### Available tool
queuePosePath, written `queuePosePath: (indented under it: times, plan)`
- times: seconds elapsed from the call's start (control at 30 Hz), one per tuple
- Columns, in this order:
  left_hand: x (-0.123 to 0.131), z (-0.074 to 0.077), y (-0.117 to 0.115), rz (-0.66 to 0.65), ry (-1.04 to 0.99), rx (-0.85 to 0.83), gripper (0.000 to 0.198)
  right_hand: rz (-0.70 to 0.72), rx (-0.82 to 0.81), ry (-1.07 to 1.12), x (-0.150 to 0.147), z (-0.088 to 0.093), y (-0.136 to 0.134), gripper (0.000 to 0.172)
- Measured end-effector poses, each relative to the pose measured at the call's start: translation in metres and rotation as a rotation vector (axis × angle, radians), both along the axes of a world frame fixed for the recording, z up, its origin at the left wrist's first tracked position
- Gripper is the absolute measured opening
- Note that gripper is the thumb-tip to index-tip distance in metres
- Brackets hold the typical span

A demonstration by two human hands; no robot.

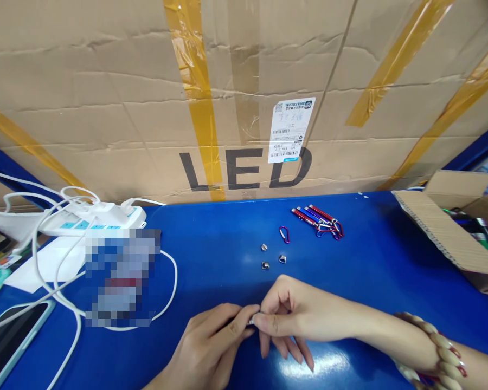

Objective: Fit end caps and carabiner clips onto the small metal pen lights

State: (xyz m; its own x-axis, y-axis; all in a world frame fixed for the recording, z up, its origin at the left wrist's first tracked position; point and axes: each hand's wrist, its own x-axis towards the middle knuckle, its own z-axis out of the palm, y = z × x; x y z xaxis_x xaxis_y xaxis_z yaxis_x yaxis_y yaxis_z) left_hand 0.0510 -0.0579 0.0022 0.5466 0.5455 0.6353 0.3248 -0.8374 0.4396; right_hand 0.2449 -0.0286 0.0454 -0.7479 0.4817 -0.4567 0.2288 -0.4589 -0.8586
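My left hand (217, 338) and my right hand (287, 317) meet low in the middle of the view, fingers closed in a pinch. Between their fingertips a small silvery metal piece (251, 321) shows; most of it is covered, so its exact kind is unclear. Just beyond lie three loose small shiny metal pieces (265, 265) on the blue tabletop (211, 254). Behind these rests a red and purple carabiner (284, 234). Farther right, several slim red and blue metal tubes (317, 216) with carabiners lie side by side.
A large cardboard box (138, 108) marked LED stands across the back. At right is an open carton (443, 233) with shiny items inside. On the left are a white power strip (93, 216), looping white cables (176, 276), a phone (20, 336) and a blurred-out object (122, 276).
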Motion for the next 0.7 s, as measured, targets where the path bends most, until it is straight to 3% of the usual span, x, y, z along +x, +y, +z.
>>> queuePosePath:
  times: [0.17,0.33,0.43,0.53,0.63,0.7]
  plan:
    - [0.0,0.0,0.001,-0.004,0.003,-0.086,0.029,0.011,0.058,-0.012,0.001,-0.002,0.002,0.043]
    - [0.001,-0.001,-0.001,0.063,-0.007,-0.265,0.024,0.078,0.309,-0.196,0.008,0.012,0.003,0.033]
    - [0.001,-0.001,0.0,0.142,-0.019,-0.329,0.022,0.154,0.652,-0.426,0.016,0.028,0.002,0.033]
    - [-0.001,0.0,0.003,0.206,-0.027,-0.343,0.019,0.225,0.982,-0.864,0.026,0.04,0.003,0.031]
    - [-0.002,0.0,0.006,0.226,0.004,-0.313,0.016,0.289,1.058,-1.247,0.035,0.044,0.006,0.028]
    - [-0.004,-0.002,0.007,0.226,0.026,-0.265,0.015,0.289,1.058,-1.329,0.04,0.044,0.008,0.026]
